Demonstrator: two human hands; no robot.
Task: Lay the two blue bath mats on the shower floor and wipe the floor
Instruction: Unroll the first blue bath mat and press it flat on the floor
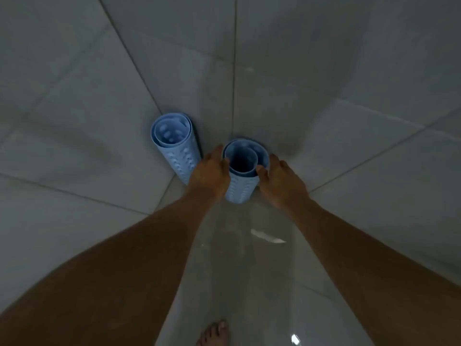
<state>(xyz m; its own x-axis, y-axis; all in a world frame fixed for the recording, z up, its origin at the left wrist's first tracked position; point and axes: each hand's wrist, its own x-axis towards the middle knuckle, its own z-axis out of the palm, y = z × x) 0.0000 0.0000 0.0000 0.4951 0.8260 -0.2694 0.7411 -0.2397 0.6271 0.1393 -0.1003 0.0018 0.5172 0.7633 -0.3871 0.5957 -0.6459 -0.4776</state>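
Two blue bath mats stand rolled up on end in the corner of the shower. The left roll [174, 146] leans against the left wall, untouched. The right roll [243, 176] stands in the corner between my hands. My left hand [212, 173] holds its left side near the top rim, thumb at the rim. My right hand [282, 181] holds its right side, fingers against the upper edge. Both arms reach down from the bottom of the view.
Grey tiled walls [74, 96] meet at a corner seam above the rolls. The glossy shower floor [249, 270] runs toward me, with a bright reflection on it. My bare foot [214, 333] stands on the floor at the bottom edge.
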